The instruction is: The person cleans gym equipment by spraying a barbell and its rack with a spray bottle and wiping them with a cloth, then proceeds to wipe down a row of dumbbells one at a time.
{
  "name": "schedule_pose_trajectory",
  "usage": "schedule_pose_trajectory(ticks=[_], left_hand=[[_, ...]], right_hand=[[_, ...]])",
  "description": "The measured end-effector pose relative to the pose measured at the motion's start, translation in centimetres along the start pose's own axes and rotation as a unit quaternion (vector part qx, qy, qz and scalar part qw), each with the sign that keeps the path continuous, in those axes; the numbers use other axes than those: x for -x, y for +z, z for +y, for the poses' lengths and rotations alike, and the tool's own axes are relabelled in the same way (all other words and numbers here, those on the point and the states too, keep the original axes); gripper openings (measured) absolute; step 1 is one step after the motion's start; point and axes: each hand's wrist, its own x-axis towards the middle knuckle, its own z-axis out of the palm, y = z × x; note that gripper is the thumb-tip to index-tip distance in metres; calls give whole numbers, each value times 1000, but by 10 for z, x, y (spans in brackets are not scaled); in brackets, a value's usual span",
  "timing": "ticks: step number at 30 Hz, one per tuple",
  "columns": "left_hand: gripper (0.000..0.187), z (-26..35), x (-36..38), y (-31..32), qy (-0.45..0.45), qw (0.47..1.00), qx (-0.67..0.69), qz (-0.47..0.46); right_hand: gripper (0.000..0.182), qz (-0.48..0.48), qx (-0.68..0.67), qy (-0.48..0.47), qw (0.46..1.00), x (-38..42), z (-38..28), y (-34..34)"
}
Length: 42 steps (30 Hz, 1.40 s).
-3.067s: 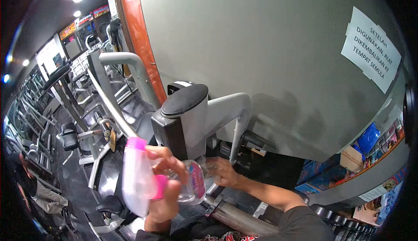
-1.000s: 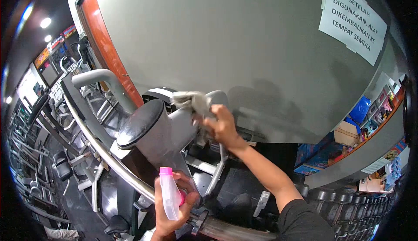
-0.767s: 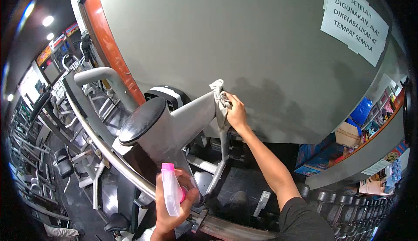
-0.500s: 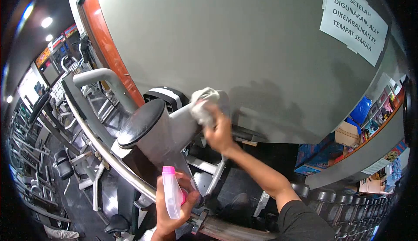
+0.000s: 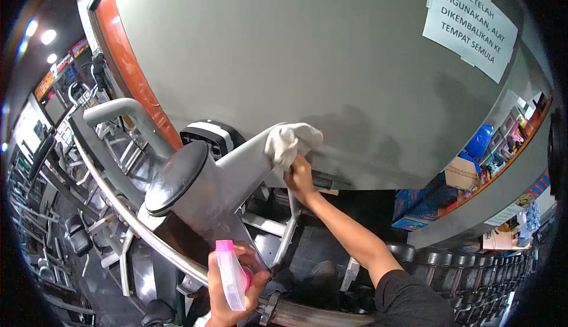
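Observation:
My right hand (image 5: pixel 300 179) grips a pale cloth (image 5: pixel 291 142), which drapes over the far end of a grey machine arm (image 5: pixel 245 164). At the lower middle, my left hand (image 5: pixel 223 294) is wrapped around a clear spray bottle (image 5: pixel 232 279) with a pink part at its top end. The bottle is tilted, and its far side is partly hidden by my fingers. Between my hands and to the left lies the machine's wide grey housing with a round black cap (image 5: pixel 177 177).
A curved metal bar (image 5: pixel 136 223) crosses in front of the machine. Behind stands a grey wall with a paper sign (image 5: pixel 471 22). Dumbbells (image 5: pixel 467 268) line the right side, below a curved counter with boxes (image 5: pixel 461 173). More gym machines fill the left.
The cloth was bunched in my right hand and now hangs spread over the arm's end. My left hand still holds the bottle. The whole view has shifted slightly.

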Motion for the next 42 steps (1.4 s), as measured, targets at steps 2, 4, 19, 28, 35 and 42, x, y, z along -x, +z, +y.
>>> schedule_pose_trajectory(ticks=[2, 4, 19, 28, 35, 42], left_hand=[[56, 3, 2, 1, -19, 1000, 11, 5], [57, 5, 2, 2, -35, 999, 22, 10], [56, -2, 5, -5, -37, 999, 20, -10], [57, -3, 5, -5, -37, 999, 30, -7], [58, -4, 6, -7, -35, 999, 1, -14], [56, -4, 4, -9, 0, 999, -7, -52]], right_hand=[[27, 25, -11, 159, 987, 2, 7, 4], [27, 49, -34, 127, 990, 3, -24, 7], [39, -116, 34, -33, 992, 56, 33, 9], [26, 144, -468, 532, 690, 38, -33, 39], [28, -65, -219, 299, 927, 87, -141, 3], [27, -57, -280, 61, 956, 33, -166, -40]])
